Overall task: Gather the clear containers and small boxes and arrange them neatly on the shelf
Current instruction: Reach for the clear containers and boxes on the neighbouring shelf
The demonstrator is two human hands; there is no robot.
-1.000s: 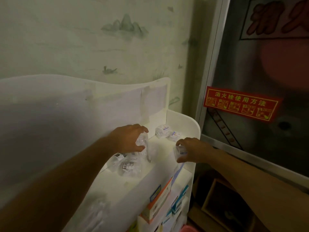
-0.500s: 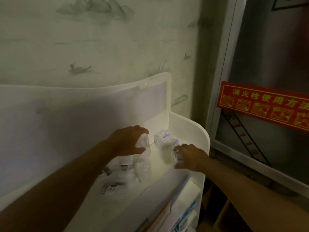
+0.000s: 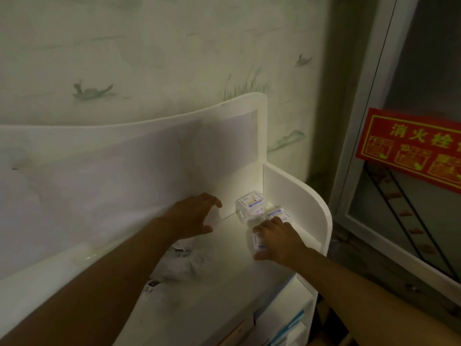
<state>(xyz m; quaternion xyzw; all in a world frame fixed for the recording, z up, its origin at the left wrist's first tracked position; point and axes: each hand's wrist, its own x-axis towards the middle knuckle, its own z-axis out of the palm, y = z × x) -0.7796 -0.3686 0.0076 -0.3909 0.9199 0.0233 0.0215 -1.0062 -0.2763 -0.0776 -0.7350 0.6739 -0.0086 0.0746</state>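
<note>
We slide the small clear labelled container [image 3: 257, 242] held in our right hand [image 3: 277, 242] toward the stacked clear boxes [image 3: 250, 204] at the white shelf's [image 3: 299, 196] corner, centre right, keeping it flush. Our left hand [image 3: 193, 216] curls around another clear container [image 3: 214, 217]. Contents are too blurred to tell.
</note>
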